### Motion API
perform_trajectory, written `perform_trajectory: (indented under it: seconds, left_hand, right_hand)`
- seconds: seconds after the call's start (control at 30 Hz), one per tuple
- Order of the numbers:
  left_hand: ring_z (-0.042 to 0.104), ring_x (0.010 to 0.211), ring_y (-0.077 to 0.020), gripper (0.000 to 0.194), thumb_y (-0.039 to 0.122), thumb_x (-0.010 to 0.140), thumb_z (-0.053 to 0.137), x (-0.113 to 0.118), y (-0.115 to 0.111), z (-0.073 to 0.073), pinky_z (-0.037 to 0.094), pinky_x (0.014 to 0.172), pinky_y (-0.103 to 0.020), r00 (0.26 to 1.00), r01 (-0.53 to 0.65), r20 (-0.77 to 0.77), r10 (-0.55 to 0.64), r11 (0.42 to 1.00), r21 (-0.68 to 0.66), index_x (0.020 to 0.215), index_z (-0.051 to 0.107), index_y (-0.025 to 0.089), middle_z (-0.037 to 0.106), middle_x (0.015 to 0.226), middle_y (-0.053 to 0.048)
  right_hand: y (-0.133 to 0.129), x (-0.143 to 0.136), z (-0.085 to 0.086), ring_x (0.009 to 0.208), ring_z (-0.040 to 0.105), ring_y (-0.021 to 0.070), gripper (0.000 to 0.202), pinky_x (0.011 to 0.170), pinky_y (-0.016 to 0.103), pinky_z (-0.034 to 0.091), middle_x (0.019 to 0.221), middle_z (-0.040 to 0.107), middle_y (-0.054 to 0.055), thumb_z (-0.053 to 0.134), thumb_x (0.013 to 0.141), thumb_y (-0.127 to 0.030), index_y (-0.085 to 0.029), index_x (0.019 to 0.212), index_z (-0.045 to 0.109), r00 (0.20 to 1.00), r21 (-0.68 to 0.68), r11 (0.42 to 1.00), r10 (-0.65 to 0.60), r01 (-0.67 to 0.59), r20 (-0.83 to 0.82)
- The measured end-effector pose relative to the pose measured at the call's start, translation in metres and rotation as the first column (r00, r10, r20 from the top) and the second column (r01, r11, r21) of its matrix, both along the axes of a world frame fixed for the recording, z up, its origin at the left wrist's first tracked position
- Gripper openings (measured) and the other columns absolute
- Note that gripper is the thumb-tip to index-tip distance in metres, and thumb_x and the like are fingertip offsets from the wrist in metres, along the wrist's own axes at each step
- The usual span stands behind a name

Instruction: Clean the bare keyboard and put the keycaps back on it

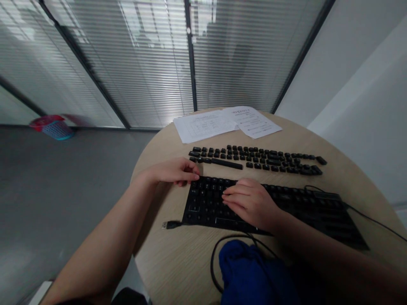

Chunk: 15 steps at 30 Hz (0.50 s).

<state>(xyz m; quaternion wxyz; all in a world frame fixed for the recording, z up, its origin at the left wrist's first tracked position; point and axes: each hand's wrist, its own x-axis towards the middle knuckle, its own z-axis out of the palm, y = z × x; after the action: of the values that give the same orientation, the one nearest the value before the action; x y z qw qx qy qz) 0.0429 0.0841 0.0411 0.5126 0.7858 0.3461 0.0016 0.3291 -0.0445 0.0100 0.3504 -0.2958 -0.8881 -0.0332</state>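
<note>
A black keyboard (203, 204) lies on the round wooden table, with many key positions bare of caps. At its far left corner is my left hand (178, 170), fingers curled and thumb close to the index finger; whatever is between them is hidden. My right hand (251, 201) rests over the middle of the keyboard, its fingertips pressed together just above the switches. I cannot make out what they hold. Beyond the keyboard, loose black keycaps (273, 162) are laid out in rows, including a long spacebar cap (227, 163) near my left hand.
Printed sheets (206, 126) lie at the table's far edge. A USB plug (171, 225) sticks out at the keyboard's near left, and a black cable (214, 258) loops in front. Blue cloth (248, 271) is at the near edge. A basket (55, 127) stands on the floor.
</note>
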Motion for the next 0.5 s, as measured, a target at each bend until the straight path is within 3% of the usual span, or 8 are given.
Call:
perform_trajectory:
  seconds: [0.1,0.5]
  left_hand:
    - [0.051,0.05,-0.0102,0.031,0.046,0.092,0.064,0.0009,-0.0006,0.0009,0.035,0.045,-0.022,1.0,0.006,-0.006,-0.006,1.0,0.006,0.099,0.066,0.016,0.058,0.066,0.002]
    - [0.05,0.05,-0.0104,0.029,0.044,0.092,0.063,0.0037,-0.0033,0.0048,0.036,0.046,-0.022,1.0,0.018,0.004,-0.018,0.999,0.036,0.098,0.065,0.016,0.058,0.066,0.002]
  right_hand:
    - [0.0004,-0.0003,-0.0007,0.08,0.068,0.0197,0.015,0.074,0.038,0.054,0.097,0.081,0.004,0.066,0.099,-0.021,-0.019,0.09,0.079,1.0,-0.04,0.999,-0.018,0.018,0.016]
    - [-0.0008,0.001,0.0018,0.077,0.067,0.0188,0.015,0.072,0.037,0.053,0.097,0.082,0.003,0.067,0.098,-0.021,-0.019,0.089,0.079,0.999,0.006,1.0,-0.028,0.028,0.022]
